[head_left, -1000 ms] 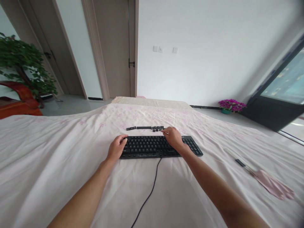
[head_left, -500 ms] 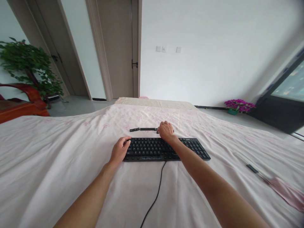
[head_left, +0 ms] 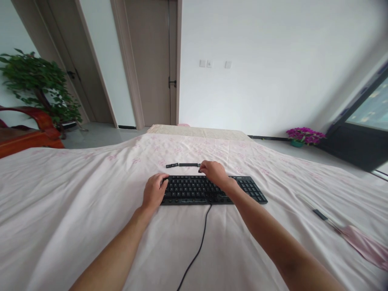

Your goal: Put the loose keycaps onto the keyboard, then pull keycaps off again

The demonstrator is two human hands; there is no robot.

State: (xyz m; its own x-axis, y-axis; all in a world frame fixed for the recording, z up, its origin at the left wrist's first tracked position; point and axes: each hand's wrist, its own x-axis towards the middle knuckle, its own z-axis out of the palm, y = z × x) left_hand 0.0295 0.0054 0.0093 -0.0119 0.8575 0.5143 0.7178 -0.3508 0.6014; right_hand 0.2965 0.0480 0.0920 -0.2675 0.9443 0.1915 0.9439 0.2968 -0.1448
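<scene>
A black keyboard [head_left: 188, 189] lies on a pale bedspread, its cable [head_left: 200, 250] running from the near edge toward me. My left hand [head_left: 154, 189] is closed on the keyboard's left end, thumb on top. Above the far edge, my right hand [head_left: 212, 169] pinches a small black keycap [head_left: 199, 171] between thumb and fingers. Loose keycaps [head_left: 172, 165] and a long black spacebar [head_left: 188, 165] lie in a row on the cloth just beyond the keyboard. Part of that row is hidden behind my right hand.
The bedspread [head_left: 91, 194] is wrinkled, with pink flowers. On the right lie a small dark piece on a thin pale rod [head_left: 320, 214] and a pink cloth [head_left: 365, 244]. A wooden chair [head_left: 33, 131], a leafy plant [head_left: 36, 85] and purple flowers [head_left: 304, 135] stand farther off.
My right hand has turned and drawn slightly back toward me, and a keycap now shows at its fingertips. My left hand stays on the keyboard, which has barely shifted.
</scene>
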